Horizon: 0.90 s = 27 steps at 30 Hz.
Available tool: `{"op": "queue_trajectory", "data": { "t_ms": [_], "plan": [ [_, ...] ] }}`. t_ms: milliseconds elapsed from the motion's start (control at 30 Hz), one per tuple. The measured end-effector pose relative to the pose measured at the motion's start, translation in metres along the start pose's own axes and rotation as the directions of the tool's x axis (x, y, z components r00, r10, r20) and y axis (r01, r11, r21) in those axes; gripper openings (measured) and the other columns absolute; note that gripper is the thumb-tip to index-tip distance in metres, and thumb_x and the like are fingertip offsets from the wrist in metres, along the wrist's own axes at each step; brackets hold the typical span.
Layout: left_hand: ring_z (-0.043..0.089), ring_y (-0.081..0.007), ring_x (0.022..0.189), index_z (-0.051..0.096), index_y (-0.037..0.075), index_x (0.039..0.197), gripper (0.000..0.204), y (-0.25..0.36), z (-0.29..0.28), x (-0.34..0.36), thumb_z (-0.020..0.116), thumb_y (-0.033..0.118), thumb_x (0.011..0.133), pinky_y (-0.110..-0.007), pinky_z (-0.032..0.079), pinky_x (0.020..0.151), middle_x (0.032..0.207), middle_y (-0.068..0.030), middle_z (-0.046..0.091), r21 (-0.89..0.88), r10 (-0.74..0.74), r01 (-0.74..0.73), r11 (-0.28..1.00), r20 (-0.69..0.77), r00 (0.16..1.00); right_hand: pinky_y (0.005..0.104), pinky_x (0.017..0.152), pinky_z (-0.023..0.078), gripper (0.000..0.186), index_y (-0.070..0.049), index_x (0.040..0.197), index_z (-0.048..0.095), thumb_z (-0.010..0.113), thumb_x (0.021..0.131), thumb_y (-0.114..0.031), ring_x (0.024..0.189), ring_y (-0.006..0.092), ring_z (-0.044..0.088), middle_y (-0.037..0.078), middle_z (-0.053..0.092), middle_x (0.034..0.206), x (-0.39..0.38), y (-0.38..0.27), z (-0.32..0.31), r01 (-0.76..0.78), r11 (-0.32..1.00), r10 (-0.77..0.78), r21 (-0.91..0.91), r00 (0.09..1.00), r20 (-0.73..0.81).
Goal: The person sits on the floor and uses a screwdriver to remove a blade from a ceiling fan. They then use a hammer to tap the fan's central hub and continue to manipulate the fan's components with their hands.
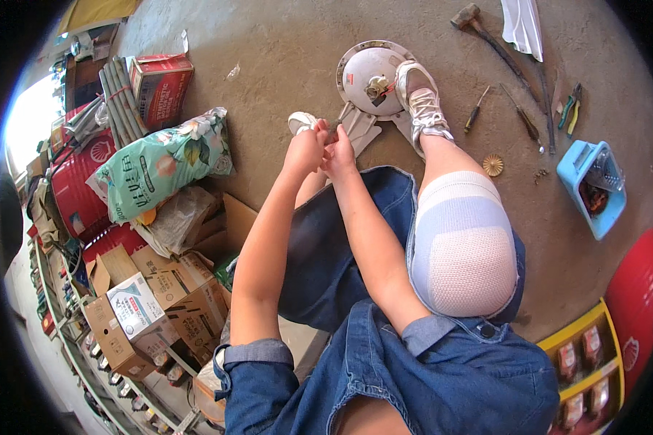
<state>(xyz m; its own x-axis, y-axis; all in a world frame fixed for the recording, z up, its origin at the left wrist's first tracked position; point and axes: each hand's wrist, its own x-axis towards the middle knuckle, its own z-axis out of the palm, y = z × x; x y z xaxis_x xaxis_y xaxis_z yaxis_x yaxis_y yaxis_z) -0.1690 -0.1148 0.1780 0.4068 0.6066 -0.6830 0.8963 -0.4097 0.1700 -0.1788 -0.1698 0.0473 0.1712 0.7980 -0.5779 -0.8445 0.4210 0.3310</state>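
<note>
My left hand [306, 151] and my right hand [339, 154] are close together above the floor between my feet. The fingers of both are closed around something small and greyish, too hidden to name. Just beyond them lies a white round fan-motor housing [370, 69] with flat splayed legs [359, 129]. At its middle is a metal fitting [377, 88] with a bit of red wire. My right shoe [421, 98] rests against the housing's right side, and my left shoe [301, 122] shows partly behind my left hand.
On the right lie a hammer [466, 16], screwdrivers [473, 118], pliers [574, 109], a ribbed brass-coloured disc [493, 165], small screws [540, 176] and a blue basket [580, 206]. Leftward stand a green flowered bag [152, 174], red drums [76, 192] and cardboard boxes [185, 290]. A yellow rack [602, 312] is near right.
</note>
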Motion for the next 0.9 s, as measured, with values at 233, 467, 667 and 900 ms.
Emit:
{"op": "queue_trajectory", "data": {
  "t_ms": [233,467,667,900],
  "plan": [
    [0.064,-0.0317,0.074,0.060,0.002,0.095,0.028,0.011,-0.007,-0.011,0.047,0.027,0.091,-0.042,0.050,0.067,0.079,-0.0155,0.064,0.309,0.226,-0.157,0.938,-0.204,0.952,0.0235,0.049,0.041,0.032,-0.013,0.099,0.059,0.054,0.090,-0.043,0.075,0.0090,0.059,-0.002,0.065,0.093,0.016,-0.006,-0.007,0.058,0.993,-0.056,0.107,0.998,-0.024],
    [0.064,-0.0341,0.079,0.058,0.003,0.101,0.022,0.000,0.011,-0.015,0.054,0.015,0.084,-0.044,0.050,0.067,0.084,-0.0190,0.065,0.446,0.330,-0.250,0.859,-0.111,0.937,0.0272,0.066,0.047,0.032,-0.010,0.085,0.060,0.058,0.088,-0.042,0.073,0.0117,0.059,0.001,0.064,0.079,0.012,-0.003,-0.002,-0.001,0.998,-0.011,-0.068,0.984,-0.180],
    [0.066,-0.0334,0.072,0.061,0.000,0.084,0.017,0.012,0.010,-0.016,0.052,0.015,0.084,-0.042,0.052,0.062,0.076,-0.0193,0.065,0.481,0.306,-0.198,0.854,-0.158,0.939,0.0328,0.088,0.046,0.031,-0.005,0.100,0.058,0.052,0.093,-0.035,0.096,0.0175,0.058,0.006,0.064,0.098,-0.002,-0.008,0.018,0.071,0.992,-0.074,0.105,0.997,0.030],
    [0.064,-0.0234,0.055,0.062,-0.002,0.075,0.044,0.011,-0.012,-0.012,0.048,0.037,0.089,-0.034,0.051,0.056,0.060,-0.0122,0.063,0.168,-0.096,0.070,0.983,0.146,0.985,0.0326,0.091,0.046,0.035,-0.004,0.112,0.055,0.042,0.097,-0.033,0.102,0.0181,0.057,0.008,0.062,0.108,-0.020,0.003,0.016,0.017,0.985,-0.047,0.173,0.985,0.168]
  ]
}}
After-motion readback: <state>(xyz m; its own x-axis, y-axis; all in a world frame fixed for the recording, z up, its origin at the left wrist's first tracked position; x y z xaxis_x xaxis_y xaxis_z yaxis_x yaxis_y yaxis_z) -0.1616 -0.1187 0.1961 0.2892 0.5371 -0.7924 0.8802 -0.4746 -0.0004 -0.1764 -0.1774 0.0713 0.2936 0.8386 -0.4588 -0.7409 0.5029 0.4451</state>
